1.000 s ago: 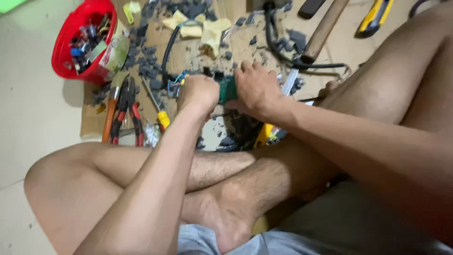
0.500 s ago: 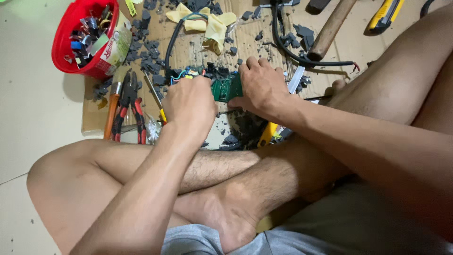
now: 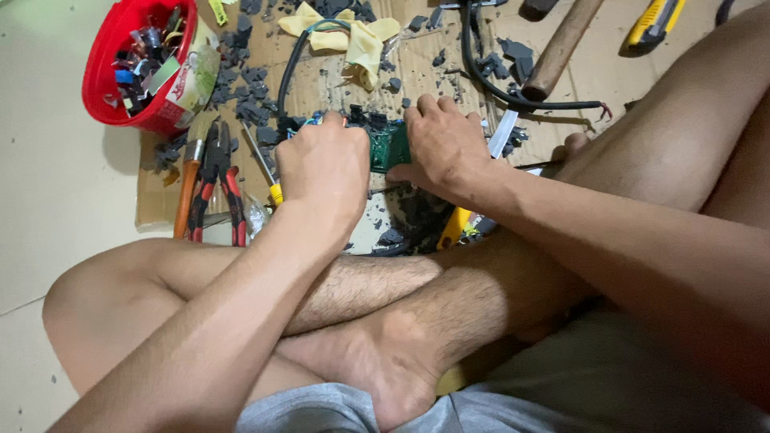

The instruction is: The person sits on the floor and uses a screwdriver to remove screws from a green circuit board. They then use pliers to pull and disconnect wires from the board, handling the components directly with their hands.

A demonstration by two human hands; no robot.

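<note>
Green circuit board (image 3: 391, 147), small and flat, sits between the two hands above a sheet of brown cardboard (image 3: 321, 88) spread on the floor; only a short stretch of its green face shows, the rest being covered by fingers. Dark components crowd its upper edge, too small to tell apart. The left hand (image 3: 325, 168) is curled into a fist against the board's left end, knuckles up, thumb side toward the board; whether it grips the board itself or a tool cannot be told. The right hand (image 3: 445, 144) lies palm down with its fingers closed over the board's right end, pinching it. Both forearms reach forward over the person's crossed bare legs, the left one crossing low through the picture, the right one coming in from the right edge.

Dark grey broken fragments (image 3: 249, 84) litter the cardboard around the hands. Left of the left hand lie red-handled pliers (image 3: 220, 188), an orange-handled tool (image 3: 186, 192) and a yellow-handled screwdriver (image 3: 265, 168). A red bowl (image 3: 100, 80) full of small parts stands at the cardboard's upper left corner. Farther up lie a yellow cloth (image 3: 353, 36), a black cable (image 3: 481, 72), a wooden handle (image 3: 561, 44) and a yellow utility knife (image 3: 654, 20).
</note>
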